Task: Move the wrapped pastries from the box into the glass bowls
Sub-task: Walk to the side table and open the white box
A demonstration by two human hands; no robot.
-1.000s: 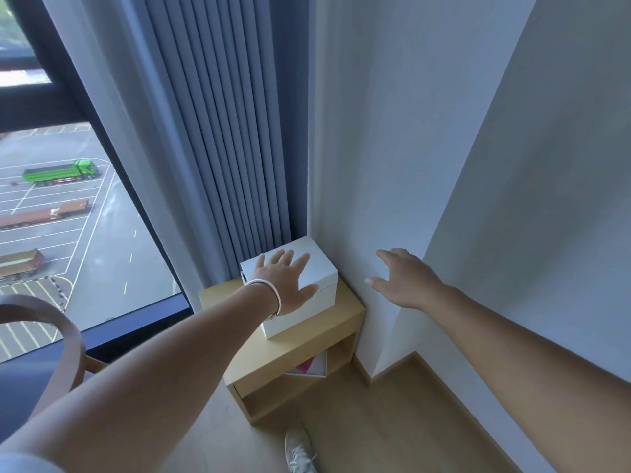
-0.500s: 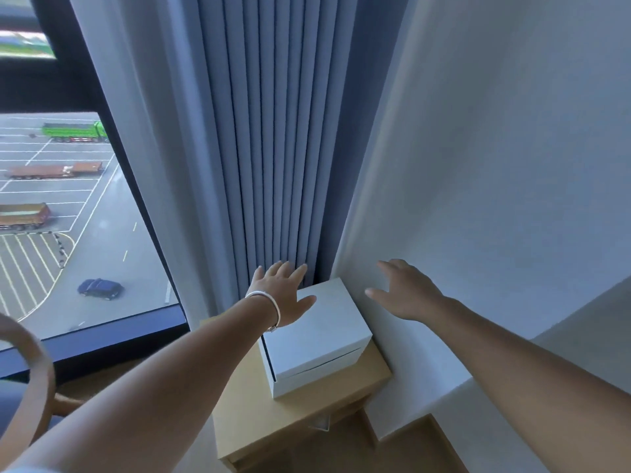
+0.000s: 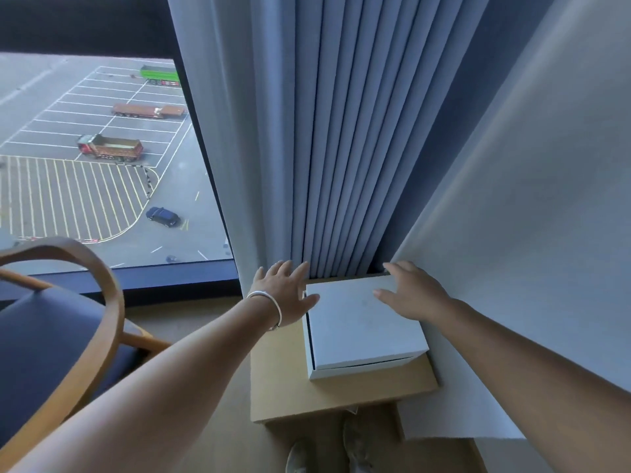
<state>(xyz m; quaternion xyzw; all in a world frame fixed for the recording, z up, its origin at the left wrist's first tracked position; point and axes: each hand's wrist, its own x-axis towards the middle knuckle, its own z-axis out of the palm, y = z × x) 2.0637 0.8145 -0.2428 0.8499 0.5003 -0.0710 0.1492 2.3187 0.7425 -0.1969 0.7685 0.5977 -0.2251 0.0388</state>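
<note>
head-worn view, steeply downward, close above box (image 3: 362, 322) and nightstand (image 3: 290, 387)

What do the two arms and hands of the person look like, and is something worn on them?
Both forearms are bare, with no sleeve showing. The left hand has a thin silver-white bangle around its wrist. The right hand shows no ring, watch or glove.

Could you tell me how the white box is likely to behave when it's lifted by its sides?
The white box looks like rigid card, so probably stiff. Its lid appears separate, so it may slip off. Broad and flat, it seems unlikely to tip.
</note>
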